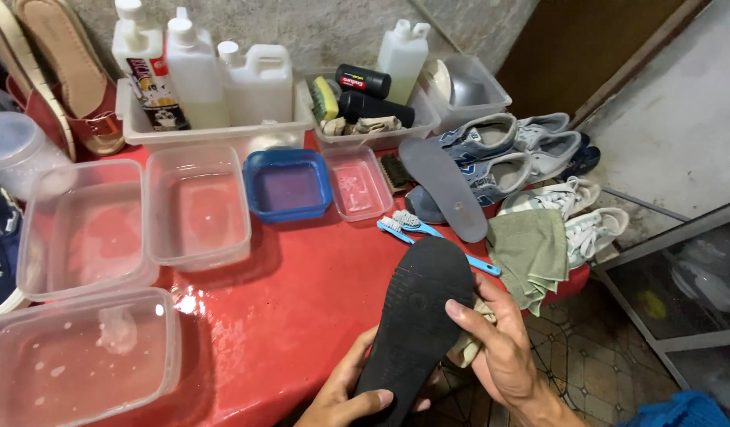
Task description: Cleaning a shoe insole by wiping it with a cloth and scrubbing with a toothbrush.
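A black shoe insole is held upright over the front edge of the red table. My left hand grips its lower end, thumb across the front. My right hand presses against the insole's right edge with a small beige cloth bunched under the fingers. Another grey insole lies on the table behind, beside two blue toothbrushes.
Several clear plastic tubs holding water sit at the left, with a blue tub in the middle. Bins of bottles and polish stand at the back. Grey and white sneakers and a green cloth lie at the right.
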